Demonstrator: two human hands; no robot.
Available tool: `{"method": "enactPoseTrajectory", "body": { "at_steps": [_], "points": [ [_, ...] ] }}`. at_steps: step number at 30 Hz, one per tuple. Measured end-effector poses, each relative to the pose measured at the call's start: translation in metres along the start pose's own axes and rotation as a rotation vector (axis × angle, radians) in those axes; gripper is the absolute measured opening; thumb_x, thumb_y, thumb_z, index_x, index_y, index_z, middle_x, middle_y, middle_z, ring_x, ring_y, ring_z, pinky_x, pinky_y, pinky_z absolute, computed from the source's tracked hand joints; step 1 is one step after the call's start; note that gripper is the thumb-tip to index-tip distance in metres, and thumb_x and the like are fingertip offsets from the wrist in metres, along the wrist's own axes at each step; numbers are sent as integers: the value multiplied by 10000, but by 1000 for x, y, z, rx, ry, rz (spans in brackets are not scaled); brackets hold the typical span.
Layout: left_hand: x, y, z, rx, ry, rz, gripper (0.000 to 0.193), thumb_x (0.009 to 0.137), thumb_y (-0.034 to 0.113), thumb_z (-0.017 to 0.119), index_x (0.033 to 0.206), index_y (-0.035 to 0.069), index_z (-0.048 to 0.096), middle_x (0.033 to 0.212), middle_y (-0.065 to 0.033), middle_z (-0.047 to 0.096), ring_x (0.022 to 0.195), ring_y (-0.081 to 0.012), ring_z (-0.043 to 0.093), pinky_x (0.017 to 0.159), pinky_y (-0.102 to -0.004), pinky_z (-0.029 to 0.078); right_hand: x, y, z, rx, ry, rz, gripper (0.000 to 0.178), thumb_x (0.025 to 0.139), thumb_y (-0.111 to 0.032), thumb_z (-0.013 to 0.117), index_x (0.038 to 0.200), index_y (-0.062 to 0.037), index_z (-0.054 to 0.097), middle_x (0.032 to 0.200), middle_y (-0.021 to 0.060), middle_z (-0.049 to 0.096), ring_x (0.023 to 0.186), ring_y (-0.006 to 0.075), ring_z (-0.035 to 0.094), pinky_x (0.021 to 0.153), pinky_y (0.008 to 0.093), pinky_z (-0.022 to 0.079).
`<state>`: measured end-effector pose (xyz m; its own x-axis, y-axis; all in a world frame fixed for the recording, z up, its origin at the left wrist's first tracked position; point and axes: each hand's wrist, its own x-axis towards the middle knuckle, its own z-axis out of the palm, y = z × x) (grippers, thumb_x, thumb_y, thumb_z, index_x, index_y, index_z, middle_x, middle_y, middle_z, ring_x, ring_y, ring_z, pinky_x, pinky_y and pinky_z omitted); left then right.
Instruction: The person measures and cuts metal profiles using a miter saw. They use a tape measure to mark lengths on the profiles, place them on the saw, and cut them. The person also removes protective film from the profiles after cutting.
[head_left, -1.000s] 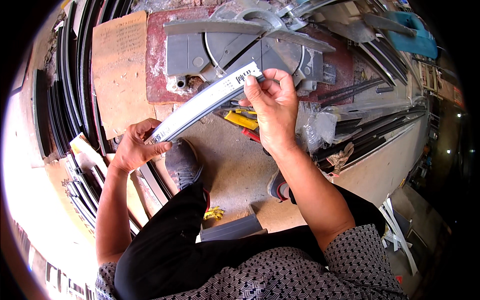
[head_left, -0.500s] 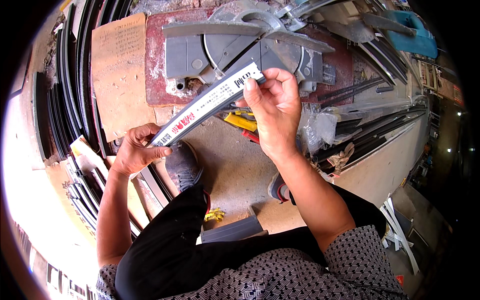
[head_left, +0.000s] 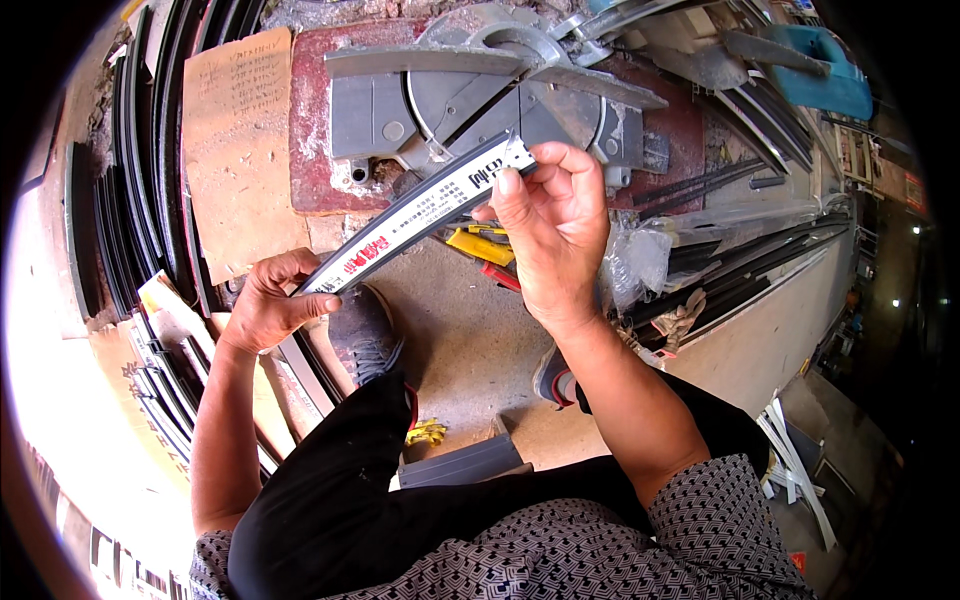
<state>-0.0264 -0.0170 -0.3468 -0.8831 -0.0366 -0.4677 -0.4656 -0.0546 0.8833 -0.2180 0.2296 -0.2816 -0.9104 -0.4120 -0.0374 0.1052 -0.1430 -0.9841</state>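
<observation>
A short dark grey profile strip with a white printed film on its upper face slants across the view between my hands. My left hand grips its lower left end, thumb on the near side and fingers behind. At the upper right end, my right hand pinches it between thumb and fingers. Beyond the strip stands a mitre saw with a grey round table and a metal fence. Below the strip, yellow-handled tool and a red-handled tool lie on the floor, partly hidden by my right hand.
Long black profiles lie at the left beside a cardboard sheet with handwriting. More dark strips and clear plastic wrap are at the right. A blue container stands far right. A grey profile piece lies between my legs.
The strip has rolled slightly in my hands, so more of its dark far edge shows. Both hands keep their hold and have barely shifted.
</observation>
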Motion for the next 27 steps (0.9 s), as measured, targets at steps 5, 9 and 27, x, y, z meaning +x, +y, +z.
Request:
{"method": "enactPoseTrajectory", "body": {
  "at_steps": [5,9,27],
  "points": [
    [0,1,0,7,-7,2,294,755,144,923,927,27,715,873,19,639,835,-96,576,804,-276,472,-1,0,-2,-8,-10,1,326,1005,-55,672,1256,-31,465,1036,98,653,863,136,662,772,307,606],
    [1,1,0,-1,-9,-2,289,755,145,922,919,29,715,867,19,638,830,-96,573,800,-277,470,-1,-1,-1,-4,0,2,326,1005,-55,671,1255,-31,464,1033,99,650,859,136,661,764,302,603],
    [1,-3,1,8,-8,22,299,754,154,925,932,29,721,854,13,638,817,-98,566,793,-282,466,-5,-1,1,-11,-16,-12,350,986,-45,695,1232,-43,446,1030,101,653,851,142,665,774,302,598]
  ]
}}
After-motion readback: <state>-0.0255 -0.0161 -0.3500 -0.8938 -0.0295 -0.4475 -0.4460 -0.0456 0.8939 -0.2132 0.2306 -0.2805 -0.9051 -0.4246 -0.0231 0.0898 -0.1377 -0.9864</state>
